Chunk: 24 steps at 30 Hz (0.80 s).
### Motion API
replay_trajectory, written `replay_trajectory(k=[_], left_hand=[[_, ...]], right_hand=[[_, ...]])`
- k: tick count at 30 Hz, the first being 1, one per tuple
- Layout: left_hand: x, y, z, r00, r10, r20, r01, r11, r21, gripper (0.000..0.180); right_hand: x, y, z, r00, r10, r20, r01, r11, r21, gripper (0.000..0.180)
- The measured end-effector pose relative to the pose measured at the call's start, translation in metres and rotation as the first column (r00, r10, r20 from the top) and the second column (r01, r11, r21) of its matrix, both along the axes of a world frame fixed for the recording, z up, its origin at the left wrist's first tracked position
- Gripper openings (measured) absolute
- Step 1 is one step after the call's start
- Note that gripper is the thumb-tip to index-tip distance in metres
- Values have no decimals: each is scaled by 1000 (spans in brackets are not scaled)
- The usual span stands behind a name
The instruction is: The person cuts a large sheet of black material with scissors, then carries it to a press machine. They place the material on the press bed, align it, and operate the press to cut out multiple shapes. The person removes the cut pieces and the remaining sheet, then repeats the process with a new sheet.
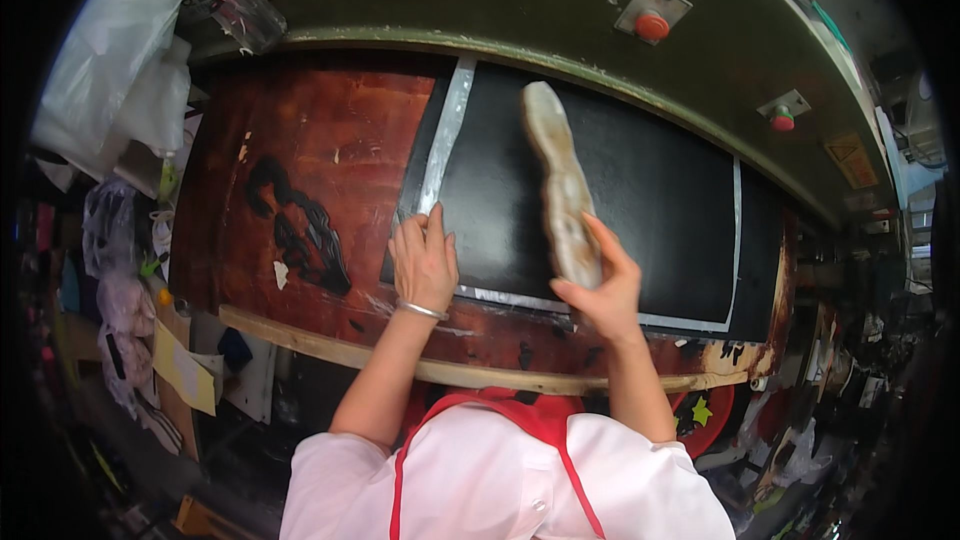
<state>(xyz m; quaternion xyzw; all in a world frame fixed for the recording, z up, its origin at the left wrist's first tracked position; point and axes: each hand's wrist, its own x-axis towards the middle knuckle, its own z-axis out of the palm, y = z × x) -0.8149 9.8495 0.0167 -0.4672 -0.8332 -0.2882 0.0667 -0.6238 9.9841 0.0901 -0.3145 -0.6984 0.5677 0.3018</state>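
My right hand (pixel 610 285) grips the near end of a long, wavy-edged, whitish-brown piece (pixel 557 155), thumb on one side and fingers on the other. The piece is tilted over a black sheet (pixel 660 200) and slightly blurred, so I cannot tell its exact kind. My left hand (pixel 424 258) lies with fingers stretched out at the sheet's left side. Its fingertips rest by the lower end of a silvery tape strip (pixel 448 135). More silvery tape (pixel 540 301) runs along the sheet's near edge, with another strip (pixel 737 230) at its right.
Loose wavy black pieces (pixel 305 235) lie on the reddish-brown board (pixel 350 130) at left. A green machine beam (pixel 520 0) spans the far side, bearing a red push button (pixel 652 26). A wooden rail (pixel 480 377) borders the near edge. Plastic bags (pixel 110 70) hang at left.
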Motion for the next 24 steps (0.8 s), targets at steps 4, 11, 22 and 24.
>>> replay_trajectory(k=[4,11,22,24], left_hand=[[-1,2,-7,999,30,16,-31,997,67,50],[-9,7,-5,999,10,50,-11,999,36,49],[-60,59,6,989,-142,51,135,983,128,44],[-56,49,12,993,-81,88,72,993,94,41]], right_hand=[[-73,-17,-36,949,-212,234,87,889,450,77],[-101,-25,-57,937,-283,206,114,804,583,90],[-34,132,-46,874,-485,27,423,789,446,89],[7,190,-24,754,-653,-71,615,663,426,71]])
